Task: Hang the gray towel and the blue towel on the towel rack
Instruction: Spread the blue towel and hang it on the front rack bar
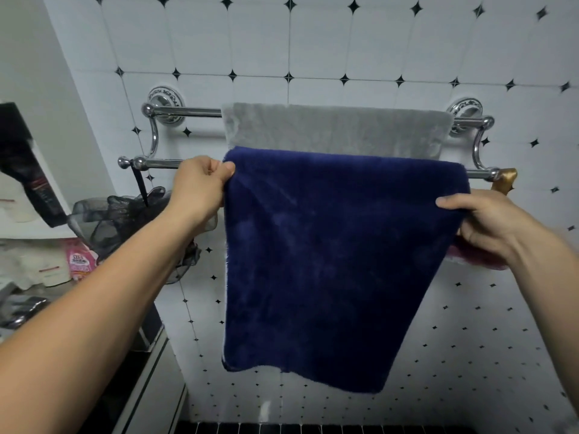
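From the head view there are two towels, one chrome towel rack [185, 111] with two bars, and two hands. The gray towel [338, 130] hangs over the far, upper bar, against the tiled wall [344, 42]. The blue towel [329, 261] hangs in front of it, its top edge along the near, lower bar. The left hand [197, 186] pinches the blue towel's upper left corner, fingers [213, 173] closed tightly on the cloth. The right hand [488, 223] grips the towel's right edge a little lower, thumb on the front and the rest curled behind. One black mesh sponge [125, 214] hangs from the lower bar's left end.
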Demonstrator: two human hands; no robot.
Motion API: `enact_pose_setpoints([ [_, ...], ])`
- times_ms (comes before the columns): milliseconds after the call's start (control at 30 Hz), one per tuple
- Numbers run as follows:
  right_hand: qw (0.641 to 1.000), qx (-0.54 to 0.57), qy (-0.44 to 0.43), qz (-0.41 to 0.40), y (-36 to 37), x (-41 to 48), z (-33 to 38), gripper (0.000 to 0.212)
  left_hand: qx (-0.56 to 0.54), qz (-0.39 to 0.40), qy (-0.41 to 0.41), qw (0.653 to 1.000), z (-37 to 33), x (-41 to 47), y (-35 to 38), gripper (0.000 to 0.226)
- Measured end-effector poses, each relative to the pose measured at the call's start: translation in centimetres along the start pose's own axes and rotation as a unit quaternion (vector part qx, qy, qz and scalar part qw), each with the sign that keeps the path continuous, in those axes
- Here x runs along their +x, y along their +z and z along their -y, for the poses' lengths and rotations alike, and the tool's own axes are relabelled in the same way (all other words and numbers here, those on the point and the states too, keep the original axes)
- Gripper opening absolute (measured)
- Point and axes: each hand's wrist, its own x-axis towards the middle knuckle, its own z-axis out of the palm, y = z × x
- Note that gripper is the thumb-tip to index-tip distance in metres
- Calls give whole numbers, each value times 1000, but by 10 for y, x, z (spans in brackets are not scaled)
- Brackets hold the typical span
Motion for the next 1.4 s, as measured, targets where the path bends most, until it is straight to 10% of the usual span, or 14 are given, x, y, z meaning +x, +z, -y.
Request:
enact_pose_setpoints([
  [467,966,-108,-154,-179,10,25,37,27,-59,-97,-34,993,-5,13,9,20],
  [800,952,-210,-124,-187,6,23,48,20,-91,-5,-84,992,32,-32,11,21],
  [967,822,-468,-159,-283,10,9,47,37,72,-45,-19,996,3,-14,6,26],
  [1100,759,-560,-277,-184,27,18,49,20,140,-60,-18,988,-18,-1,8,28],
  [1400,788,-479,-320,-218,36,27,39,24,101,-52,-5,994,-18,13,-3,18],
])
